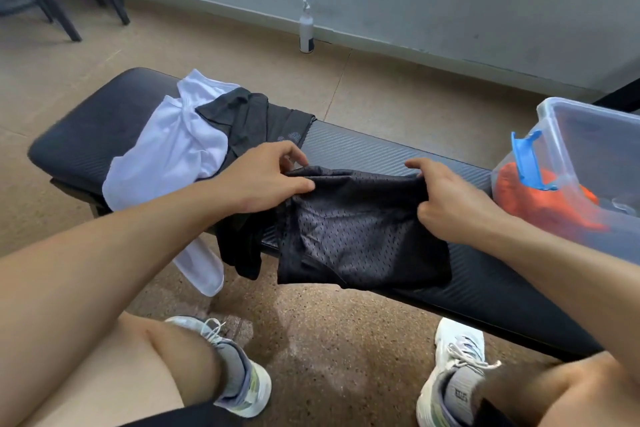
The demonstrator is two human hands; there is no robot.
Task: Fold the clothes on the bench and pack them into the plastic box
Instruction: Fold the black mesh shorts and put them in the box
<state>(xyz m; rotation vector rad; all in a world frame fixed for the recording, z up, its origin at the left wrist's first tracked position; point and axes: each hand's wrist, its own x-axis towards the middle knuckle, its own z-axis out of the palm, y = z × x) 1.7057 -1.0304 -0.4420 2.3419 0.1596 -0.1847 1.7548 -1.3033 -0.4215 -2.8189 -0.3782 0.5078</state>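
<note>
Left hand (268, 177) and right hand (446, 199) each pinched top edge of mesh shorts (360, 229), spread on table (363, 149) left of plastic box (588, 149). I judged best: keep edge taut, align corners, fold evenly.

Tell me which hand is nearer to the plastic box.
Right. The right hand grips the mesh shorts just beside the plastic box; the left hand grips their other end, farther away.
</note>
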